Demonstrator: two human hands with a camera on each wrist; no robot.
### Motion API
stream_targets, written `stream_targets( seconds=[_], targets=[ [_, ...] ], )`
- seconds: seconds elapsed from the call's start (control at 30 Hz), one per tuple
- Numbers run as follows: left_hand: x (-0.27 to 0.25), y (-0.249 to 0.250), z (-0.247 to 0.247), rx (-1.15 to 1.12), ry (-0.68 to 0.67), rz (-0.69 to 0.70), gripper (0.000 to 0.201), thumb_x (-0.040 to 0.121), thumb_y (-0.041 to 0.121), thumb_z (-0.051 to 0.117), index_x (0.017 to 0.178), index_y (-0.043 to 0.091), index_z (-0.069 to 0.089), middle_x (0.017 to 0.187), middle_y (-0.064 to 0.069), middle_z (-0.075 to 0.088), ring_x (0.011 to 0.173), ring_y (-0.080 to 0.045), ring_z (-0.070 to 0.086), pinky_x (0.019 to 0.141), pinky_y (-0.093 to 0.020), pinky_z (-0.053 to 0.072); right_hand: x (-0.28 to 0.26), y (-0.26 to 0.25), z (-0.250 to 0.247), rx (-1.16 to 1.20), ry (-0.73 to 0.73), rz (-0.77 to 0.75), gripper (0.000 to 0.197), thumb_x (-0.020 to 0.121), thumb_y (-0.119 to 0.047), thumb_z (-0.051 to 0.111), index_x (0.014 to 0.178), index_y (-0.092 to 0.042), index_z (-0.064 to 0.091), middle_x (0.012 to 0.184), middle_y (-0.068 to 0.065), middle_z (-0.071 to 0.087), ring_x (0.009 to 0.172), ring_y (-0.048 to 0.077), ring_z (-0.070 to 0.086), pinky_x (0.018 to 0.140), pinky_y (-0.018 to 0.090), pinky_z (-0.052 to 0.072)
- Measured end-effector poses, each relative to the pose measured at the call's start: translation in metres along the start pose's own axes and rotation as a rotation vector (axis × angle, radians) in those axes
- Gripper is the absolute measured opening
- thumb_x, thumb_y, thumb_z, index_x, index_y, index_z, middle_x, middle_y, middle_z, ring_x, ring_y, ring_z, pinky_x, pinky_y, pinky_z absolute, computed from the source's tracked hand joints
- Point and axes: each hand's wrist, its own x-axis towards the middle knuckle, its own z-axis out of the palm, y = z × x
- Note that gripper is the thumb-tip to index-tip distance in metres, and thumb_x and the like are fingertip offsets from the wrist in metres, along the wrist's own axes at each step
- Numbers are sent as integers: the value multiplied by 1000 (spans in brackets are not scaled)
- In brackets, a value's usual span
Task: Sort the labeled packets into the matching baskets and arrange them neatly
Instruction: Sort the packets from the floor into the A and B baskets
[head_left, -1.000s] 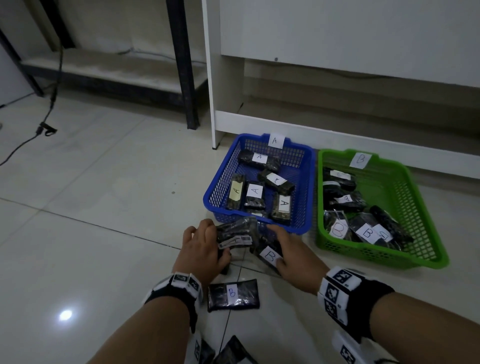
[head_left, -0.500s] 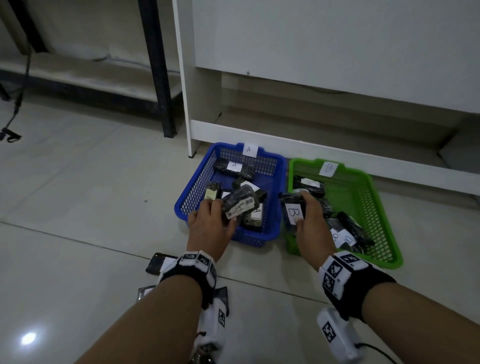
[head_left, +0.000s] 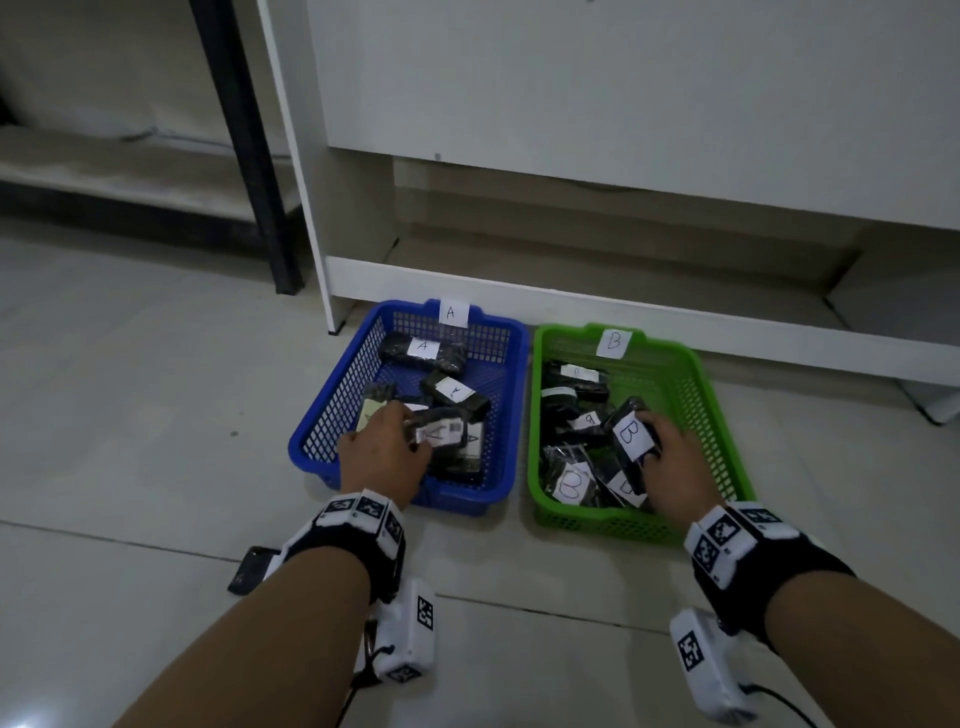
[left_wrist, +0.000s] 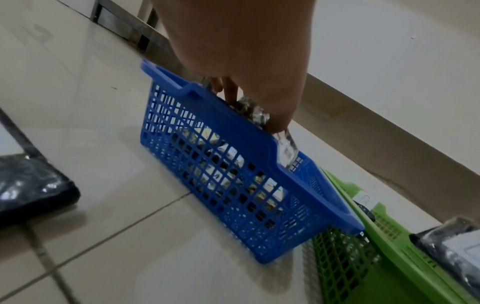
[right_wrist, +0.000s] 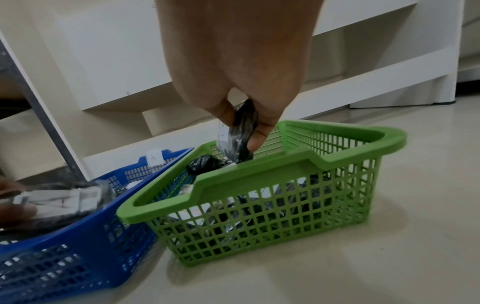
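A blue basket (head_left: 332, 410) tagged A and a green basket (head_left: 706, 395) tagged B stand side by side on the floor, each holding several dark labeled packets. My left hand (head_left: 387, 452) is over the near part of the blue basket and grips a packet labeled A (head_left: 439, 431). My right hand (head_left: 670, 462) is over the green basket and pinches a packet labeled B (head_left: 631, 434) between thumb and fingers (right_wrist: 255, 142). The held A packet (left_wrist: 255, 115) sits just above the blue rim (left_wrist: 233, 115). The held B packet (right_wrist: 240, 131) hangs upright over the green rim (right_wrist: 259, 170).
A white cabinet (head_left: 571, 130) stands right behind the baskets, with a black post (head_left: 249, 156) to its left. One dark packet (head_left: 249, 569) lies on the tile floor beside my left forearm, seen also as a packet (left_wrist: 31, 185) at the left wrist view's edge.
Both hands lifted packets off the floor and carried them forward. The left one now holds its A packet over the blue basket, the right its B packet over the green one.
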Motion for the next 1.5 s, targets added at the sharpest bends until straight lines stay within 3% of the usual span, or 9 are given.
stream_targets(
  seconds=[0.27,0.5,0.6,0.8,1.03,1.17,1.3,1.4,1.5],
  targets=[
    [12,-1,11,213,-125,-193,42,90,37,53,121,12,39,107,-9,68,100,-27,62,102,-42,27,4,15,17,1,-116,-70,24,92,-4,50,95,-21,66,110,18,55,77,31,60,72,36,53],
    [25,-10,15,318,-183,-325,43,87,26,58,122,6,45,127,-16,48,113,-33,51,94,-41,40,15,14,33,49,-65,-58,24,91,-5,51,104,-19,66,116,17,53,75,32,64,72,46,57],
    [25,-12,16,210,-200,-301,46,87,18,55,127,6,37,125,-20,47,108,-36,54,88,-43,45,16,14,39,-61,-66,-9,28,90,-1,51,113,-14,58,125,21,46,92,38,59,86,43,51],
    [14,-11,10,277,-125,-216,33,92,30,47,111,7,63,116,-14,53,106,-34,55,88,-44,43,14,-1,39,-544,-312,132,45,94,-13,43,138,-21,38,154,14,11,140,38,13,111,50,21],
    [13,-8,6,348,-103,-175,42,90,38,41,112,11,64,115,-15,55,107,-35,53,103,-56,27,17,3,12,-510,-395,-37,51,93,-18,45,143,-17,35,148,14,34,135,32,33,112,41,29],
    [-8,17,9,258,42,41,39,86,31,52,116,8,55,120,-20,52,113,-38,47,100,-54,27,-6,15,-19,-483,-250,-163,50,90,-24,51,138,-25,40,141,10,43,129,33,37,106,47,33],
    [-42,69,26,111,30,533,35,76,20,52,110,11,59,110,-17,55,104,-36,51,89,-44,35,-49,40,-55,-589,-170,-426,50,85,-24,61,132,-17,46,130,11,50,120,32,42,94,43,34],
    [-83,104,45,-9,-161,867,34,72,15,55,105,13,62,103,-12,59,94,-32,55,78,-39,40,-84,76,-79,-703,-214,-526,55,80,-29,66,130,-15,48,126,12,52,115,33,47,89,44,39],
    [-126,127,58,-24,-666,976,32,82,26,54,113,21,59,106,-3,61,97,-25,58,83,-34,46,-115,113,-90,-834,-475,-420,74,83,-47,57,145,-21,27,144,8,35,129,29,34,100,41,32]
  ],
)
